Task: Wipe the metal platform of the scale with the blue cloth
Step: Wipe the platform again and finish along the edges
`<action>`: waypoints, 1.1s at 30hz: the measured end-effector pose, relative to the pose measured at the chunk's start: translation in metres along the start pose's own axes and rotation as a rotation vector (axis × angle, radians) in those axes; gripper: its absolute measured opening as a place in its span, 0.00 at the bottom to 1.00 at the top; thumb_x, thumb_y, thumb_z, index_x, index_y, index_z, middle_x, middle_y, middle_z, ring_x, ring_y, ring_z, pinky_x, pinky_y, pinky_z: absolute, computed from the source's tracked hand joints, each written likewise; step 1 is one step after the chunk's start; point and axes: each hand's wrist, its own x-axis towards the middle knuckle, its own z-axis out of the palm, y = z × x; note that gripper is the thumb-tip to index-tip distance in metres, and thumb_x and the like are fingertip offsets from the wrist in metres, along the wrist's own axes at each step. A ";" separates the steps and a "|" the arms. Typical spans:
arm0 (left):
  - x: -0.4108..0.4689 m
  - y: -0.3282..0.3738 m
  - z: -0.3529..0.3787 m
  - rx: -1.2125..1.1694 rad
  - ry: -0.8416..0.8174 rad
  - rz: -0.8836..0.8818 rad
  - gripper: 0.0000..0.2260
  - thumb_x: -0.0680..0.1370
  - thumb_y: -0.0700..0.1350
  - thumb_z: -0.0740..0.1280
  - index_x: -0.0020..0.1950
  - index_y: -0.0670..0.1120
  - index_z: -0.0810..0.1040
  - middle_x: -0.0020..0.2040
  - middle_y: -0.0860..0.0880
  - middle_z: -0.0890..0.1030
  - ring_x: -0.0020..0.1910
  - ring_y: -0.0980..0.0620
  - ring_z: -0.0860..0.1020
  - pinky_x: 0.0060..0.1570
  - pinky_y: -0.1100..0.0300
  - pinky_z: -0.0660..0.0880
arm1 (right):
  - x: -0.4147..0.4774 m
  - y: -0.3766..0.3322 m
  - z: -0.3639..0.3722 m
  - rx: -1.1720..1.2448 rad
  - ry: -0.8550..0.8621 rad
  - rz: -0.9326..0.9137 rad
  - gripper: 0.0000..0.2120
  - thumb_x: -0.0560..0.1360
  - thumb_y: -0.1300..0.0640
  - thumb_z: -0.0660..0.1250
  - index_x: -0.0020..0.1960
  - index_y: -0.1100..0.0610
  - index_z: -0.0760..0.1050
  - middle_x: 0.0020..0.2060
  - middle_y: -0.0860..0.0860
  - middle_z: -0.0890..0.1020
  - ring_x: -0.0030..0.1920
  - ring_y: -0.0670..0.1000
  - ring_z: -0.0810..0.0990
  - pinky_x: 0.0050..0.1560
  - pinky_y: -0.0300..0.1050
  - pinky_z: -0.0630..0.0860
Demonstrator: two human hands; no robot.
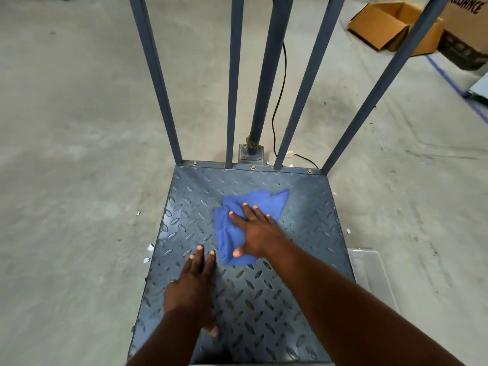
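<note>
Head view | right hand (254, 235) flat (fingers spread) on blue cloth (229, 233)

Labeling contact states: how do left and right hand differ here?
The right hand lies flat on the blue cloth, fingers spread; the left hand rests on the bare platform, fingers together. The right hand reaches farther, near the platform's middle; the left sits nearer, beside the cloth's near corner. Both are open, palm down, gripping nothing.
</note>
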 end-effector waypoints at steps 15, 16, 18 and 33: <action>-0.001 0.003 0.000 -0.016 0.014 -0.018 0.71 0.67 0.55 0.87 0.87 0.55 0.31 0.85 0.52 0.26 0.88 0.50 0.39 0.76 0.44 0.72 | 0.002 0.000 -0.001 0.060 -0.020 0.066 0.56 0.70 0.32 0.73 0.83 0.38 0.38 0.83 0.49 0.34 0.83 0.57 0.36 0.80 0.65 0.43; -0.001 0.003 0.000 -0.022 0.020 -0.014 0.71 0.67 0.54 0.87 0.87 0.55 0.31 0.85 0.52 0.27 0.88 0.51 0.39 0.77 0.44 0.72 | 0.003 0.006 -0.004 0.080 -0.013 0.100 0.56 0.70 0.31 0.73 0.83 0.38 0.37 0.83 0.49 0.34 0.83 0.58 0.36 0.80 0.66 0.43; 0.000 0.002 0.001 -0.024 0.023 -0.006 0.71 0.66 0.54 0.87 0.87 0.55 0.31 0.85 0.52 0.26 0.88 0.51 0.39 0.77 0.44 0.71 | 0.003 0.014 -0.007 0.104 -0.002 0.156 0.57 0.70 0.30 0.73 0.83 0.39 0.37 0.82 0.51 0.34 0.83 0.59 0.36 0.80 0.66 0.43; 0.000 0.003 -0.001 -0.017 0.019 0.005 0.73 0.63 0.58 0.88 0.88 0.55 0.33 0.86 0.52 0.28 0.88 0.51 0.39 0.74 0.48 0.75 | -0.012 -0.036 0.012 0.041 -0.032 0.071 0.57 0.71 0.34 0.74 0.83 0.40 0.37 0.82 0.55 0.32 0.81 0.63 0.32 0.79 0.71 0.39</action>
